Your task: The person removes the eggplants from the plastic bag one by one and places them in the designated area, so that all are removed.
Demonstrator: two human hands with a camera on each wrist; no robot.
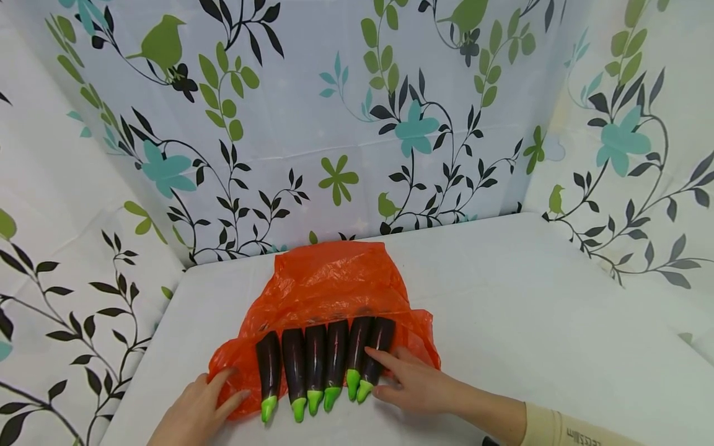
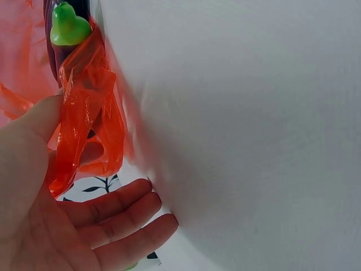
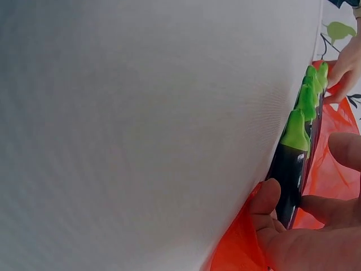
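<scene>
Several dark, glossy eggplants (image 1: 315, 359) with bright green stems lie side by side on an orange-red plastic bag (image 1: 334, 272), stems toward me. The leftmost eggplant (image 1: 269, 365) is set slightly apart. At the bag's left edge, my left hand (image 1: 198, 402) holds a crumpled fold of plastic between thumb and index finger; its other fingers (image 2: 127, 226) stretch out straight. My right hand (image 1: 415, 381) is over the rightmost eggplant (image 3: 289, 175), index finger laid across it. In the right wrist view, fingers touch its two sides, while the thumb (image 3: 345, 149) stands off it.
A white cloth covers the table (image 1: 530, 297), which extends far to the right. Behind and at both sides hangs a white curtain (image 1: 312, 124) printed with leaves, birds and flowers. The bag's far part lies near the back curtain.
</scene>
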